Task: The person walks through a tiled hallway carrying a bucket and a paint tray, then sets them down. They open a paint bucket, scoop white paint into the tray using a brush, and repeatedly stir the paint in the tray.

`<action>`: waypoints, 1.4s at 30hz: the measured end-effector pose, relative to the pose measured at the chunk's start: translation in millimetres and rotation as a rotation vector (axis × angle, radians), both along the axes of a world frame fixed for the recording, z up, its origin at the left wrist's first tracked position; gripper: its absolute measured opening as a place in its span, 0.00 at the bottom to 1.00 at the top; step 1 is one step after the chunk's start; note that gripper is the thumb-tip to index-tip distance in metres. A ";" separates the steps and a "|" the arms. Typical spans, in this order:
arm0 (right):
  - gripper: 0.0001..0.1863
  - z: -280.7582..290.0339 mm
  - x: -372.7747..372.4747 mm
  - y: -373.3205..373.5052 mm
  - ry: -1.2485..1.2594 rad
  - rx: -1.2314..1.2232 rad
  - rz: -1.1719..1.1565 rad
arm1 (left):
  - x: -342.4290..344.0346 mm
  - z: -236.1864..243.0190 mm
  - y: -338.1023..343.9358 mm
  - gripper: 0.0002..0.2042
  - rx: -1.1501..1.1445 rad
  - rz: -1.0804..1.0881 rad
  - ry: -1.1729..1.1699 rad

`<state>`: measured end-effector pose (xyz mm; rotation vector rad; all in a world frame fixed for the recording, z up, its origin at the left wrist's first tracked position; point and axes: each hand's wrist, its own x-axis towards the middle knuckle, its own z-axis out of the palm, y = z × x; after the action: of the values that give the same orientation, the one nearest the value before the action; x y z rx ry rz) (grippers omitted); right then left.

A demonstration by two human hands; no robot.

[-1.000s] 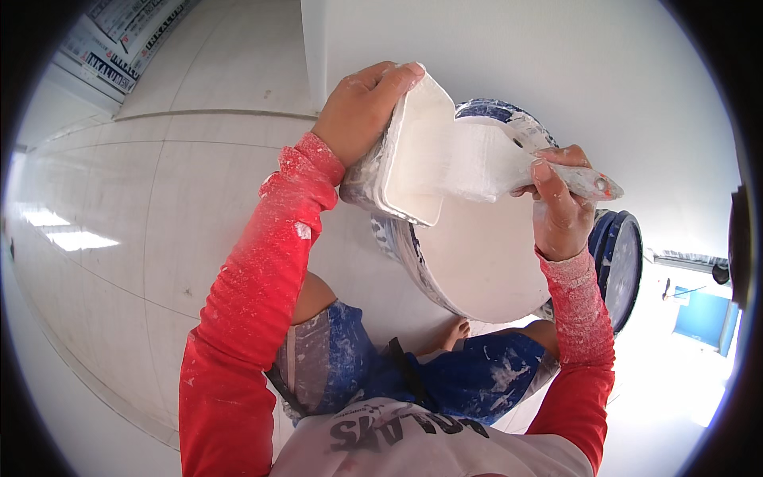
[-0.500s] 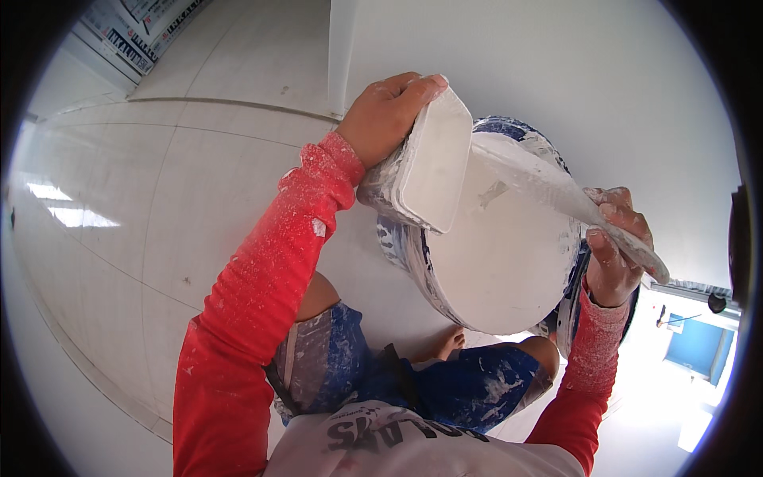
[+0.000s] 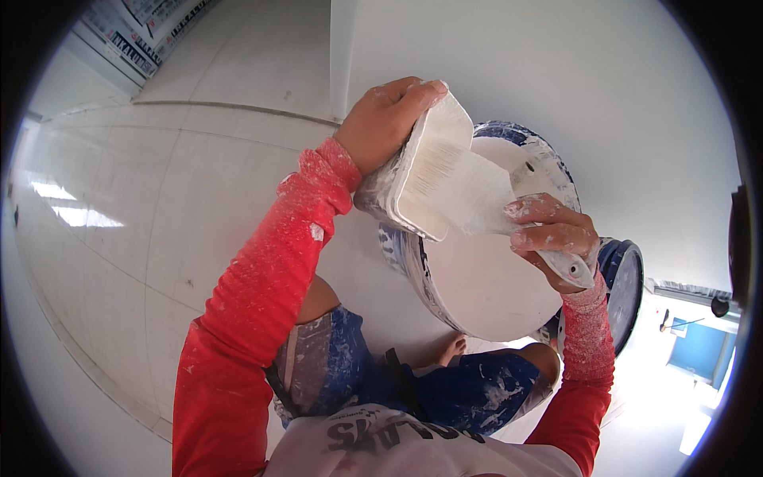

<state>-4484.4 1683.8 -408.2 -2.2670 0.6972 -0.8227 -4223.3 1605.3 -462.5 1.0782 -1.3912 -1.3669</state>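
The left hand (image 3: pixel 383 124) reaches farther forward than the right hand (image 3: pixel 563 238), both curled in a grip.

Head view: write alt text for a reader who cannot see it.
A person's right hand holds a white-coated brush at the mouth of a tilted container in the left hand, over a large bucket of white material.

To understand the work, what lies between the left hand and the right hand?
In the head view: a container in the left hand and a brush in the right hand; the bucket shows beneath.
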 end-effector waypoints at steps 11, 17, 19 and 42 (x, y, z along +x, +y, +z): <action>0.17 21.7 -45.6 30.8 -0.079 0.171 -0.061 | 2.5 -2.8 -0.6 0.22 -0.006 0.011 0.042; 0.10 12.8 -42.5 35.5 -0.220 0.483 -0.538 | 1.1 -6.7 1.1 0.24 0.056 -0.005 0.063; 0.08 -8.0 -31.4 14.4 -0.097 0.563 -0.608 | 0.1 -6.6 2.5 0.24 0.109 -0.003 0.066; 0.17 46.8 -32.4 27.8 0.117 0.407 -0.629 | 0.4 -5.7 -3.6 0.23 -0.020 -0.025 0.066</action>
<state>-4516.8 1711.6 -361.4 -1.7432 1.5256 -0.7343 -4222.9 1601.7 -468.2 0.9966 -1.3717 -1.3918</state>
